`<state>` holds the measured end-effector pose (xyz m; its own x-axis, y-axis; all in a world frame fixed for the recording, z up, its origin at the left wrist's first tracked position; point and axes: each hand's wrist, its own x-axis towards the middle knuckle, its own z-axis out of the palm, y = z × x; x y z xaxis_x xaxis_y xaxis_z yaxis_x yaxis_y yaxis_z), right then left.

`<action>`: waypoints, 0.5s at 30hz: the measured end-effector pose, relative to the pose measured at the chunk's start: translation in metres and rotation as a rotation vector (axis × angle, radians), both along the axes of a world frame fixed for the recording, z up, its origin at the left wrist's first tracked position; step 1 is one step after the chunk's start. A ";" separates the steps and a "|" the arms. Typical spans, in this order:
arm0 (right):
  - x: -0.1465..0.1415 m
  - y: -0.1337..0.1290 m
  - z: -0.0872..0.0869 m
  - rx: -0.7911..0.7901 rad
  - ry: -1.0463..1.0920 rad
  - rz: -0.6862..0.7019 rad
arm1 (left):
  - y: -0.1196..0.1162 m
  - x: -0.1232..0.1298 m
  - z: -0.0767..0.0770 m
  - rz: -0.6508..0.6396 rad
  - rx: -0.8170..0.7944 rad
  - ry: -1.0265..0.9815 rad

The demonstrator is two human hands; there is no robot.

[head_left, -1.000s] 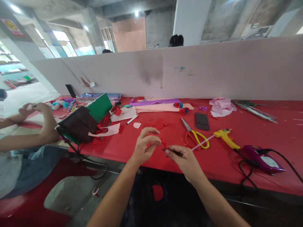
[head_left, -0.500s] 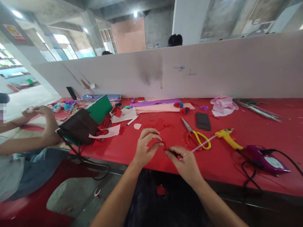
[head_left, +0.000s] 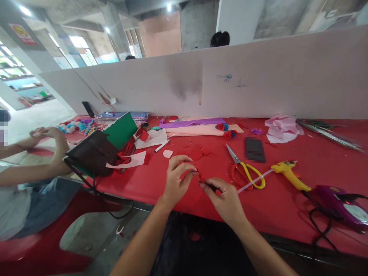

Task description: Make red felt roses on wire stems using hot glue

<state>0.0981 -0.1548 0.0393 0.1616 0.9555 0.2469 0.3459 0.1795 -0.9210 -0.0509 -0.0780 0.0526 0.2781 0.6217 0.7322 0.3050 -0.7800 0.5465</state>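
With left hand (head_left: 178, 181) and right hand (head_left: 225, 198) pinching the red piece (head_left: 199, 174), we might tear it by tugging too hard.

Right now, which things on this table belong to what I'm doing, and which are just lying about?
Belongs, judging by position:
small red piece between your left hand and right hand
probably scissors and yellow glue gun, both beyond your right hand

Apparently just lying about:
crumpled pink sheet
white marker
dark flat rectangle
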 end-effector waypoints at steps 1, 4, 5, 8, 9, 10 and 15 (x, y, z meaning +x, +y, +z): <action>0.000 0.001 0.000 0.002 -0.001 -0.003 | 0.001 0.001 -0.002 0.013 0.000 -0.011; 0.001 0.007 -0.002 0.006 -0.005 -0.007 | 0.004 0.003 -0.004 0.019 -0.020 -0.018; 0.001 0.009 -0.003 0.005 -0.007 -0.003 | 0.006 0.003 -0.004 0.011 -0.027 -0.011; 0.004 0.020 -0.005 0.016 -0.017 0.006 | 0.015 0.005 -0.002 -0.004 -0.027 0.005; 0.005 0.026 -0.004 0.028 -0.021 0.005 | 0.018 0.006 -0.002 0.002 -0.023 -0.002; 0.006 0.032 -0.003 0.043 -0.023 0.006 | 0.023 0.008 -0.001 0.011 -0.018 -0.017; 0.016 0.073 0.006 0.098 -0.031 0.012 | 0.055 0.022 0.004 0.008 -0.022 -0.097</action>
